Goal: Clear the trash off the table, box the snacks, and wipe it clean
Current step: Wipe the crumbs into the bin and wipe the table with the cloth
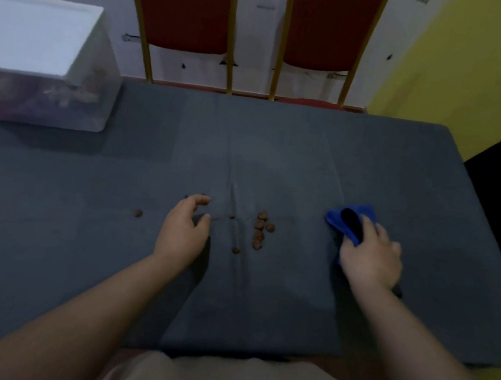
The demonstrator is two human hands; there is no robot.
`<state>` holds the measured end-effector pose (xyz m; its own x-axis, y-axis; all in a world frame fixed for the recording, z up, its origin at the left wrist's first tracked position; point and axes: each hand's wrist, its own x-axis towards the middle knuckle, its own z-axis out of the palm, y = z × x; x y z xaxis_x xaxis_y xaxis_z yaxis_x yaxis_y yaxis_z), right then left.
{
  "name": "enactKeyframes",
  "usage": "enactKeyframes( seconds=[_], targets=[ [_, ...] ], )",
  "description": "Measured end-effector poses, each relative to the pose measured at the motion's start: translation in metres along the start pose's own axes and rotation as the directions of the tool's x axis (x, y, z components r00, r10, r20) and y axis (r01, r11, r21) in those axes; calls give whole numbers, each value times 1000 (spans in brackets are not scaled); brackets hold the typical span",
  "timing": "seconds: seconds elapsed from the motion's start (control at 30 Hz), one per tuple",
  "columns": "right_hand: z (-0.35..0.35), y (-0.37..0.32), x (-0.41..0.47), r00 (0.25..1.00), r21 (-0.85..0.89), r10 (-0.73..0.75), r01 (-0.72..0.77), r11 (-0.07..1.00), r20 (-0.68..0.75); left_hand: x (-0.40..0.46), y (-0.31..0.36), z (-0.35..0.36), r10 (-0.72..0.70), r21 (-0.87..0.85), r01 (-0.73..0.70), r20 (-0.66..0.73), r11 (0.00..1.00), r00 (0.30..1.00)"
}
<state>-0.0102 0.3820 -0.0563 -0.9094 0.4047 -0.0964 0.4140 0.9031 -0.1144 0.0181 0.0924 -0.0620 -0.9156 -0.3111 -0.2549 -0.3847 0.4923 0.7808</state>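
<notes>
Blue cloth [351,223] is under my right hand [370,256], near the right side of the grey tabletop [278,149]; my fingers curl on it and hold it. It looks soft and light, so I think it is best gripped in a bunch. My left hand [183,232] rests loosely curved, holding nothing, beside small brown crumbs [260,229], which probably roll easily.
</notes>
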Motion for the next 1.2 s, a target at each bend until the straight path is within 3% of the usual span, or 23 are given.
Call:
enactKeyframes(
  seconds=[0.17,0.33,0.4,0.5,0.57,0.67,0.83,1.03,1.2],
  targets=[
    [10,-77,-28,965,144,-244,229,963,100,-18,-13,-7,-58,-2,58,-113,998,992],
    [17,-143,-64,793,273,-574,518,811,202,-36,-25,-18,-105,-37,99,-196,994,975],
    [19,-156,-70,745,391,-625,516,762,234,-41,-30,-25,-117,-47,109,-233,993,965],
    [13,-154,-58,809,577,-553,359,734,200,-45,-36,-36,-147,-54,137,-279,989,949],
    [2,-137,-39,867,607,-475,298,737,151,-43,-40,-41,-151,-52,142,-293,988,944],
    [-11,-100,-12,921,459,-386,323,828,48,-38,-45,-45,-140,-48,132,-294,990,945],
    [-1,-67,-23,955,214,-275,247,945,112,-25,-54,-51,-122,-47,114,-228,992,966],
    [23,-122,-97,953,241,-288,259,935,93,-7,-83,-92,-26,35,32,-143,999,989],
    [40,-205,-148,967,337,-215,160,928,133,10,-122,-151,42,127,-37,-38,991,998]
  ],
)
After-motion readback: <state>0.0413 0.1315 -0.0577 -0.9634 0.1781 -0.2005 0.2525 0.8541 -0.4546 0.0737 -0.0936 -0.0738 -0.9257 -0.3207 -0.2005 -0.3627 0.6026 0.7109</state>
